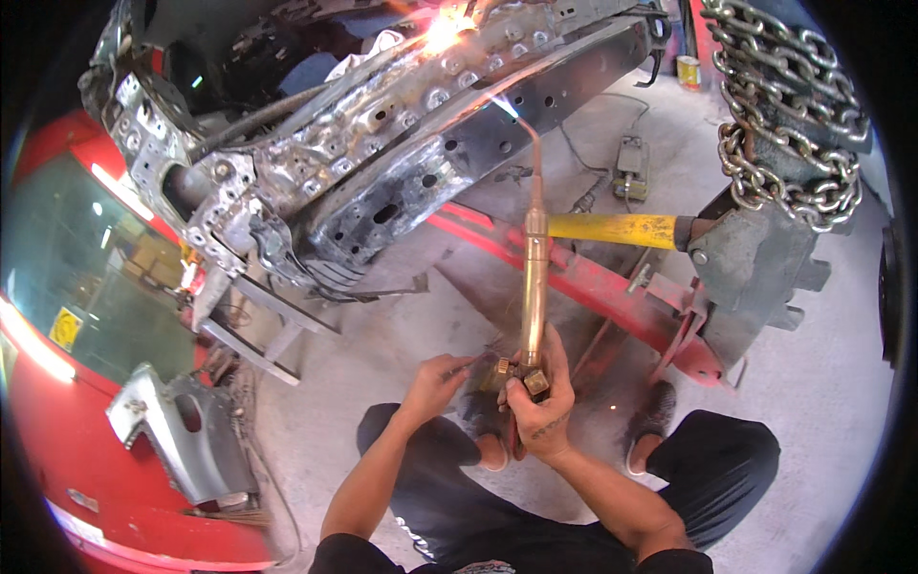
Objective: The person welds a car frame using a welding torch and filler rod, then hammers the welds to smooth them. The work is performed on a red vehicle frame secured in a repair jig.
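Observation:
My right hand (543, 404) is wrapped round the lower end of a brass gas torch (535, 301), just by its valve knobs. The torch stands nearly upright, its thin bent neck leaning left at the top. A small blue-white flame (503, 104) burns at its tip, in front of a dark bumper beam (411, 196) with round holes. Left of the knobs, my left hand (436, 385) is closed in a pinch, fingertips toward the torch. A thin dark thing seems to stick out of it, too small to name. Behind the beam lies a bare, spot-marked metal car rail (354, 143).
A bright glow (448, 31) flares at the rail's far end. Right of the torch are a yellow bar (612, 229), a red steel frame (612, 304) and a chain-wrapped post (789, 163). A red car panel (115, 459) and a silver body piece (182, 435) are at left.

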A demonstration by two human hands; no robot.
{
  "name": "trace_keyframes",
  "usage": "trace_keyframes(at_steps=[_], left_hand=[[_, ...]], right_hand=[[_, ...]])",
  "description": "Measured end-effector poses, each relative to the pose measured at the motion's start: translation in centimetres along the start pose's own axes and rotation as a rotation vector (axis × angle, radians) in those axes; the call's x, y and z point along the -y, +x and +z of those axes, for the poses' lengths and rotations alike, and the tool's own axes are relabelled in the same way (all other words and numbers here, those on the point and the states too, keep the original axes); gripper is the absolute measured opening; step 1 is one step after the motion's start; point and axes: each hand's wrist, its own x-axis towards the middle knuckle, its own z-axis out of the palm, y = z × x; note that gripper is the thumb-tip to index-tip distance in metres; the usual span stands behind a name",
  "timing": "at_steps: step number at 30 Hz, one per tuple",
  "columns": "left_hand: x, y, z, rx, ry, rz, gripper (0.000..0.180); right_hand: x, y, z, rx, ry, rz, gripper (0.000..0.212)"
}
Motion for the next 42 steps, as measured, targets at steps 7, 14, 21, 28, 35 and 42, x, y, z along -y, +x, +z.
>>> trace_keyframes(at_steps=[7, 14, 21, 28, 35, 42], left_hand=[[2.2, 0.2, 0.8, -0.031, 0.171, 0.005, 0.028], [2.3, -0.8, 0.2, -0.112, 0.109, -0.169, 0.027], [2.1, -1.3, 0.2, -0.127, 0.105, -0.223, 0.027], [1.3, -0.6, -0.5, -0.138, 0.075, -0.160, 0.027], [0.6, -1.1, -0.5, -0.181, 0.028, -0.079, 0.027], [1.8, -1.8, -0.9, -0.107, -0.420, -0.254, 0.042]], right_hand=[[0.0, 0.8, 1.0, -0.163, 0.050, 0.153, 0.085], [0.1, 2.9, 2.1, -0.180, 0.090, 0.161, 0.084], [5.3, 5.1, 4.9, -0.063, 0.184, 0.155, 0.084], [3.5, 4.1, 4.5, -0.061, 0.089, 0.119, 0.084], [2.2, 0.7, 0.9, -0.146, -0.028, 0.166, 0.085], [4.4, -3.0, -3.5, -0.158, 0.034, 0.223, 0.087]])
